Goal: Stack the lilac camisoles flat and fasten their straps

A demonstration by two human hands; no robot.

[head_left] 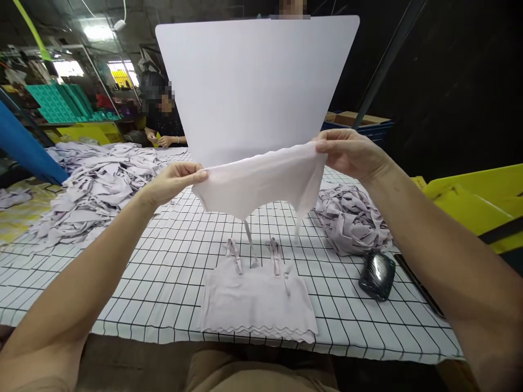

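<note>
A pale pink camisole top (261, 179) hangs stretched between my two hands above the table, its straight edge up and its straps dangling. My left hand (180, 178) pinches its left upper corner between thumb and fingers. At the opposite corner, higher up, my right hand (347, 152) grips it the same way. Below lies a flat stack of similar camisoles (257, 302), with wavy hems toward me and straps with adjusters pointing away. A strap of the held top hangs down to the stack. Behind the garment stands a large white board (261, 87).
A big heap of pale garments (110, 179) covers the left of the checked tablecloth (151, 294). A smaller garment pile (351, 218), a black plastic-wrapped object (378, 275) and a dark phone-like object (419, 283) lie right. A person (163, 114) works behind, left.
</note>
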